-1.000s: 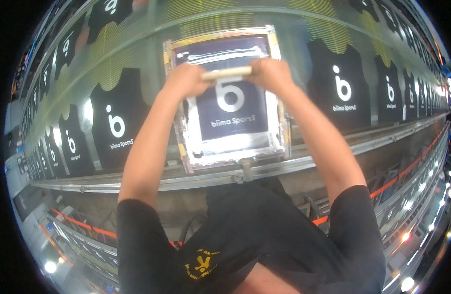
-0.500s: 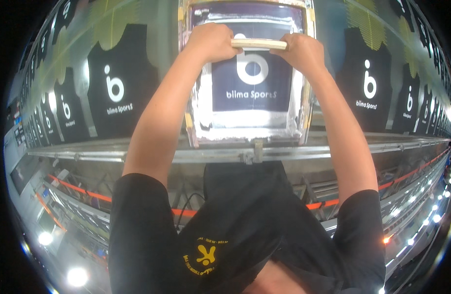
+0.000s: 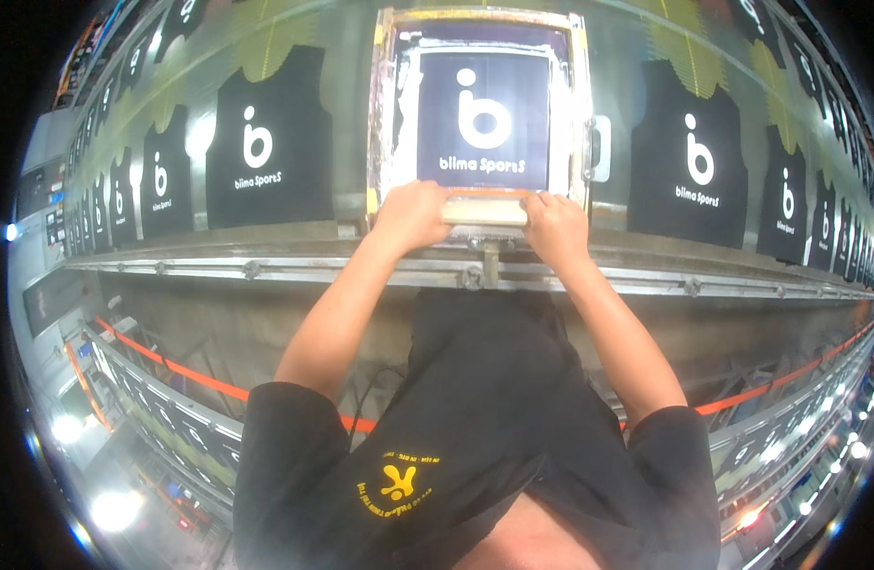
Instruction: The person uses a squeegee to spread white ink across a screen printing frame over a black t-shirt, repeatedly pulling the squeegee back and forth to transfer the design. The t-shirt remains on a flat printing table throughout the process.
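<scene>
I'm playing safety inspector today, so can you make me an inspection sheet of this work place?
Surface: long, glossy, grey-green table with a silvery metal rail along its near edge.
Job's things: pale rectangular frame with yellowish patches, around a dark flat panel with a white design; straight, pale, wood-like bar across the frame's near end.
Hands: left hand and right hand hold the bar, one at each end.
Clutter: pale, loop-shaped piece beside the frame's right side; too unclear to name.
Cables: too blurred to tell.
Surroundings: black, vest-shaped pieces with white prints, left and right of the frame; long orange-red strip and bright white lamps lower in the picture.
</scene>
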{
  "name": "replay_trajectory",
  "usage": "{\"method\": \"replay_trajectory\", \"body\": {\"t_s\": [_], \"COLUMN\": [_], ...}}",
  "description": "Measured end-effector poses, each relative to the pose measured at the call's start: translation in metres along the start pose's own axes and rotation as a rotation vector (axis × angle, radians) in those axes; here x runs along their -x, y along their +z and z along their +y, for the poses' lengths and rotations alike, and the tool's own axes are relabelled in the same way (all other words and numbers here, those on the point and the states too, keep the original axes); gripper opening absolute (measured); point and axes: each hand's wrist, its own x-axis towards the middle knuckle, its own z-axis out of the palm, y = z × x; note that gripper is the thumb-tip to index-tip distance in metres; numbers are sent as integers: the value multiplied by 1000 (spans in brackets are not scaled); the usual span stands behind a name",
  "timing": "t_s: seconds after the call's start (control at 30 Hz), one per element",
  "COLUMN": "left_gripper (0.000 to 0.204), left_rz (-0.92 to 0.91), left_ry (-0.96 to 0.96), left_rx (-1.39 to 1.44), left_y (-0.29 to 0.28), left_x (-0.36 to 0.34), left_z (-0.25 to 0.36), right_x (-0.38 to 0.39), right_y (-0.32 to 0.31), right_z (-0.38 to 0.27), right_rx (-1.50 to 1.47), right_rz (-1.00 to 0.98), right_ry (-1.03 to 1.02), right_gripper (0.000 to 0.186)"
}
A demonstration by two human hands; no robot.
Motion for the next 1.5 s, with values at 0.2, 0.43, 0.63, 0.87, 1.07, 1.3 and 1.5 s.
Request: {"method": "replay_trajectory", "body": {"t_s": [0.2, 0.43, 0.63, 0.87, 1.07, 1.3, 1.5], "left_gripper": [29, 40, 49, 39, 34, 37, 31], "left_rz": [-224, -103, -33, -109, -139, -25, 5], "left_ry": [-16, -17, -22, -58, -84, 62, 104], "left_rx": [-6, -95, -135, -61, 28, -43, 134], "left_y": [-70, -130, -116, -85, -18, 6, 16], "left_x": [-76, -227, -243, -161, -31, -1, -4], "left_z": [-23, -84, -90, -53, -4, 14, 26], "right_x": [-91, -254, -266, -175, -23, -1, 5], "right_y": [-38, -25, -4, 3, 5, -27, -40], "right_z": [27, 95, 97, 71, 15, 8, 85], "right_rx": [-38, 39, 139, 69, 37, -431, -603], "right_rz": [-201, -243, -252, -204, -68, -61, 275], "right_ry": [101, 230, 245, 188, 32, 104, 685], "right_gripper": [37, 38, 40, 39, 18, 57, 50]}}
